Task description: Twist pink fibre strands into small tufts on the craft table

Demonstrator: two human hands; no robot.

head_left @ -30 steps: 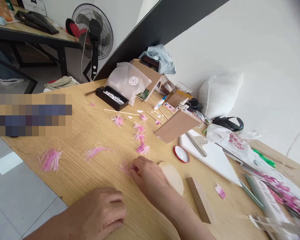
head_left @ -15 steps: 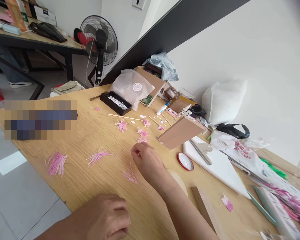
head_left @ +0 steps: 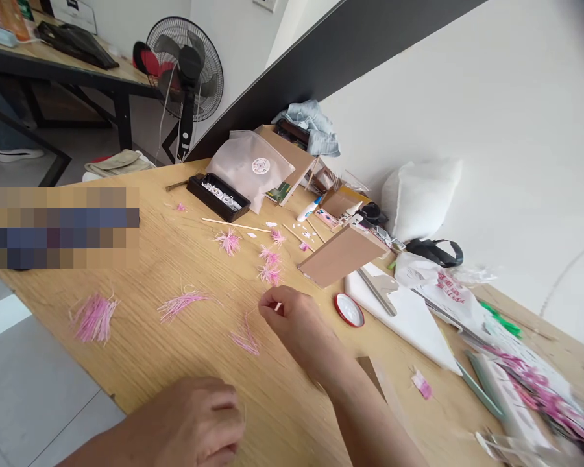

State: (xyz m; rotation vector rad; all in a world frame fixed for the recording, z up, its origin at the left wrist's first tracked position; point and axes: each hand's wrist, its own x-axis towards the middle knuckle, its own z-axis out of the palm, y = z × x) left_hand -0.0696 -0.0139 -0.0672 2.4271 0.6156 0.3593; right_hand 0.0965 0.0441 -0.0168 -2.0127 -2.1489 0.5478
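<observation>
Head view: bare right hand (head_left: pixel 299 327) pinched at thumb and forefinger, bare left hand (head_left: pixel 194 421) loosely curled, any hold unclear; thin pink fibre strands (head_left: pixel 246 338) lie beside the right, best handled lightly

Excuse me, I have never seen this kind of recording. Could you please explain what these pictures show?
There is no machine here: a person works with two bare hands. One camera, worn on the head, takes every picture, looking forward and down. On the wooden table lie pink fringe bundles, frayed pink tufts, a red-rimmed lid, a blue-capped bottle and a black tray with white pieces inside. The right hand has thumb and forefinger pinched together, beside some loose pink strands; whether it holds a thin strand, I cannot tell. The left hand is curled, with nothing visible in it.
</observation>
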